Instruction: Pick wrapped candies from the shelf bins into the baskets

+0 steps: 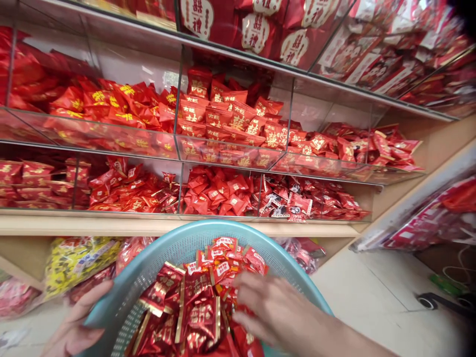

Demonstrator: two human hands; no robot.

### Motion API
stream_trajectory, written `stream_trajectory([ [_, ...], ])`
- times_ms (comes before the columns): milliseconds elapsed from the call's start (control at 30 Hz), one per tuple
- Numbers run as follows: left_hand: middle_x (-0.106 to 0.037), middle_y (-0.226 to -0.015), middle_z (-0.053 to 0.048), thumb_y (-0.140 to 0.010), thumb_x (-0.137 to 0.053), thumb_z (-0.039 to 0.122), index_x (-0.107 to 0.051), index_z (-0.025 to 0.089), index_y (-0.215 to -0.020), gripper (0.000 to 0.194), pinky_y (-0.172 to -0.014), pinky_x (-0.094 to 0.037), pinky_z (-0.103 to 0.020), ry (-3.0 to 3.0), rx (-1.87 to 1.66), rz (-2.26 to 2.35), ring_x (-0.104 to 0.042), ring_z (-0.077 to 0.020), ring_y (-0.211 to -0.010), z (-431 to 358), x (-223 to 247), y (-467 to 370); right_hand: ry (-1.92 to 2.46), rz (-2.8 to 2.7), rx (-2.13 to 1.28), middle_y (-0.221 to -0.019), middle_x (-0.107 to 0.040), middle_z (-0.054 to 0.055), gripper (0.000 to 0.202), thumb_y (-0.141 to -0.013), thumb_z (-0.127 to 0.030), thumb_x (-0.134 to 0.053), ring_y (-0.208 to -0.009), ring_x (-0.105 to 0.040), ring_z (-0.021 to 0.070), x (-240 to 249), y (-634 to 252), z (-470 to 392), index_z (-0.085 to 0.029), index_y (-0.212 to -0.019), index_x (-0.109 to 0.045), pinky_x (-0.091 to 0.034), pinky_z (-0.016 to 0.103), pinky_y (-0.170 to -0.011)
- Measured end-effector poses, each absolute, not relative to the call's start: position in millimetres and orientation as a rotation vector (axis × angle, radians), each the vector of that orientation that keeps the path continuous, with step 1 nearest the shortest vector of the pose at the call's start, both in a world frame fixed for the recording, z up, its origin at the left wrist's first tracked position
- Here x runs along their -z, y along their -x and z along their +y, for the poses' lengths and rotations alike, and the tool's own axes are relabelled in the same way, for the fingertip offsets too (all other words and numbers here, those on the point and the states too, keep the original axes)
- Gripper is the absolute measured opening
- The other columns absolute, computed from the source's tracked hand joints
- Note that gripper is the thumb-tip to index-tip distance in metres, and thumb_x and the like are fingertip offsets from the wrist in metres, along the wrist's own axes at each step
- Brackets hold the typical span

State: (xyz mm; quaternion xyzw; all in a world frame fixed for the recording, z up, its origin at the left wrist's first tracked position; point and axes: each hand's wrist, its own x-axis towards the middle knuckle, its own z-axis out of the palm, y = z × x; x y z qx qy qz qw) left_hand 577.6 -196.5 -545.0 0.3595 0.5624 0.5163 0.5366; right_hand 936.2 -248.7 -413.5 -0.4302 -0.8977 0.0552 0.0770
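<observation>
Below, left hand [76,325] grips round teal plastic mesh basket [156,258] rim; right hand [273,310] fingers open over light, slippery red foil candy packets [197,312]; pinch edges.

packets [197,307] in basket [163,253], shelves [230,148] behind

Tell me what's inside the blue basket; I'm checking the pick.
Red foil packets fill the blue basket; the right hand covers some. The basket's bottom is hidden. The left hand grips the rim.

1. One teal basket [148,263], holding red sweet packets [197,307] too many to count;
2. Two hands: left hand [76,325], right hand [271,310];
3. One yellow bag [74,258];
4. Three glass shelves [223,153].
</observation>
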Motion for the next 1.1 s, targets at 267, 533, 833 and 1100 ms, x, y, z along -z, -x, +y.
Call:
stream_trajectory([
  [267,-0.070,-0.090,0.010,-0.023,-0.082,0.031,-0.069,0.041,-0.085,0.064,-0.056,-0.057,-0.029,-0.767,-1.242,1.309,-0.066,-0.0255,-0.072,-198,535,-588,1.588,-2.248,0.141,-0.093,-0.058,0.007,0.019,-0.088,-0.033,-0.045,-0.081,-0.058,0.0175,387,-902,-150,-0.016,-0.095,-0.052,-0.045,0.028,-0.066],
  [533,-0.070,-0.090,0.010,-0.020,-0.079,0.025,-0.070,0.041,-0.078,0.061,-0.057,-0.056,-0.033,-0.809,-1.249,1.386,-0.066,-0.0284,-0.074,-190,531,-579,1.818,-2.166,0.385,-0.098,-0.056,0.011,0.034,-0.083,-0.043,-0.050,-0.085,-0.062,0.0226,391,-838,-105,-0.015,-0.103,-0.047,-0.050,0.030,-0.061],
  [833,-0.070,-0.089,0.011,-0.025,-0.078,0.027,-0.069,0.041,-0.085,0.062,-0.054,-0.056,-0.029,-0.755,-1.248,1.347,-0.066,-0.0244,-0.067,-202,525,-588,1.741,-1.987,0.118,-0.091,-0.063,0.010,0.017,-0.083,-0.026,-0.046,-0.080,-0.063,0.0216,391,-870,-98,-0.015,-0.093,-0.054,-0.046,0.030,-0.066],
  [1100,-0.071,-0.078,0.008,-0.019,-0.077,0.020,-0.069,0.041,-0.082,0.067,-0.061,-0.057,-0.039,-0.675,-1.156,1.383,-0.065,-0.0301,-0.072,-189,523,-575,1.282,-1.449,-1.009,-0.067,-0.058,0.000,0.020,-0.078,-0.034,-0.054,-0.060,-0.060,0.0130,381,-910,-151,-0.017,-0.088,-0.054,-0.048,0.029,-0.062],
])
